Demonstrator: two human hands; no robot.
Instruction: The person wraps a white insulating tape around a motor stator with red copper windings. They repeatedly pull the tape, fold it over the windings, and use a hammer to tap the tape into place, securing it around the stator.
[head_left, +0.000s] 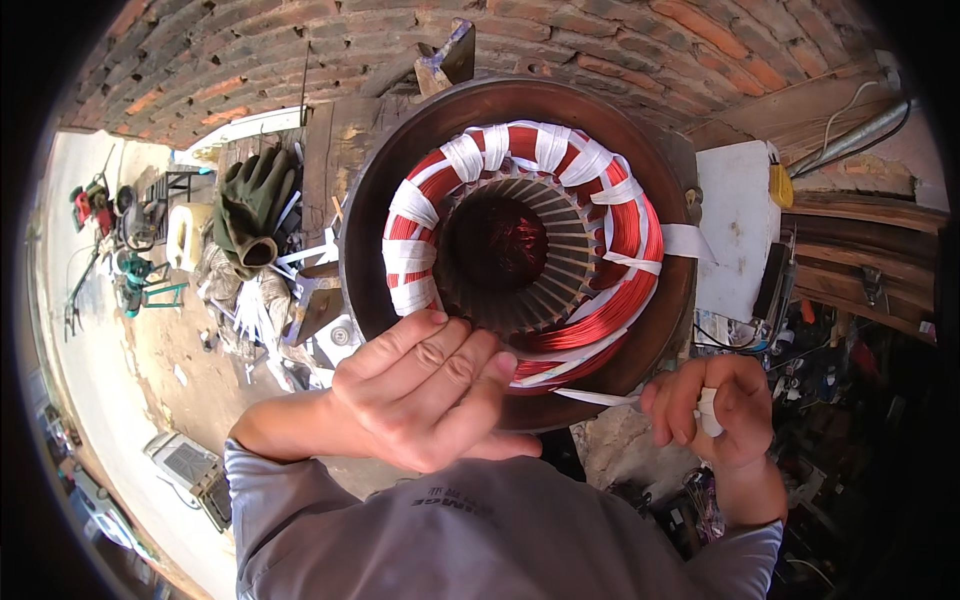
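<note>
A motor stator stands in front of me, its round brown metal housing [365, 190] around a ring of red copper winding [640, 225]. White cloth tape [408, 256] wraps the ring in separate bands along the left and top; the lower right wires are mostly bare. Over the ring's near left edge, my left hand [425, 390] bends its fingers and presses on the winding, hiding that part. A narrow white strip [595, 398] runs taut from the near edge of the ring to my right hand [715, 405], whose closed fingers hold a wad of the same tape.
Dark slots line the stator's bore [500, 240]. A green glove [253, 205] and loose white strips lie to the left. On the right are a white board [735, 230] and cluttered shelves. A brick wall [560, 45] rises behind. Tools and machines stand on the floor at far left.
</note>
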